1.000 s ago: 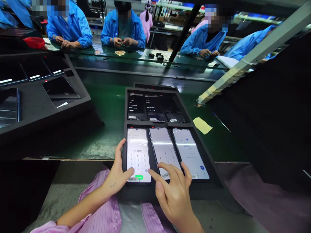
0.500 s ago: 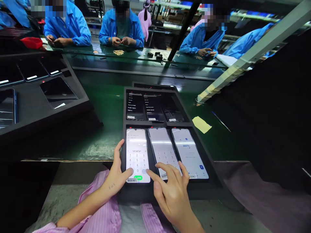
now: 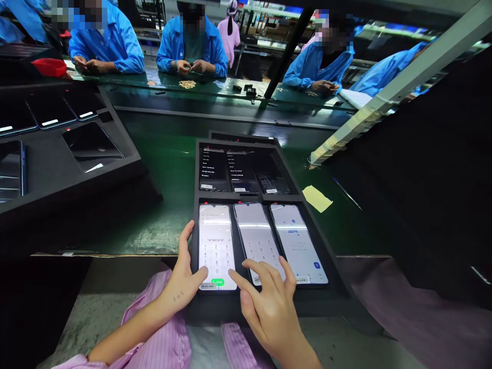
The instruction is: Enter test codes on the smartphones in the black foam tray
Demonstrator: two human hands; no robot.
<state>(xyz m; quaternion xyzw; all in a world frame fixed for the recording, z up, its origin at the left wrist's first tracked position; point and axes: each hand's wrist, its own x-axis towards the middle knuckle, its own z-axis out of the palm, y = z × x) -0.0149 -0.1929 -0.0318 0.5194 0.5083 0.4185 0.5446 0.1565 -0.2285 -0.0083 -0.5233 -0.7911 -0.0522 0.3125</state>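
In the head view a black foam tray (image 3: 246, 302) holds two rows of phones. The front-left phone (image 3: 216, 225) shows a dial pad with symbols typed in and a green button. My left hand (image 3: 182, 282) is at the tray's left side, thumb over the lower left of that screen, forefinger stretched along the edge. My right hand (image 3: 271, 302) has its fingers spread, the forefinger at the pad's lower right. Beside it, the front-middle phone (image 3: 251, 220) also shows a dial pad, partly hidden by my fingers. A front-right phone (image 3: 298, 241) has a pale screen.
Black-screened phones (image 3: 242, 174) fill the tray's back row, two with menu text. Another phone tray (image 3: 126, 164) stands at left. A yellow paper (image 3: 317, 199) and a pen (image 3: 347, 193) lie at right, near a slanted post (image 3: 346, 123). Several people in blue work across the bench.
More symbols now appear in the front-left phone's number line. My right forefinger stays at the lower right key, and my left hand keeps its place. The view has shifted slightly.
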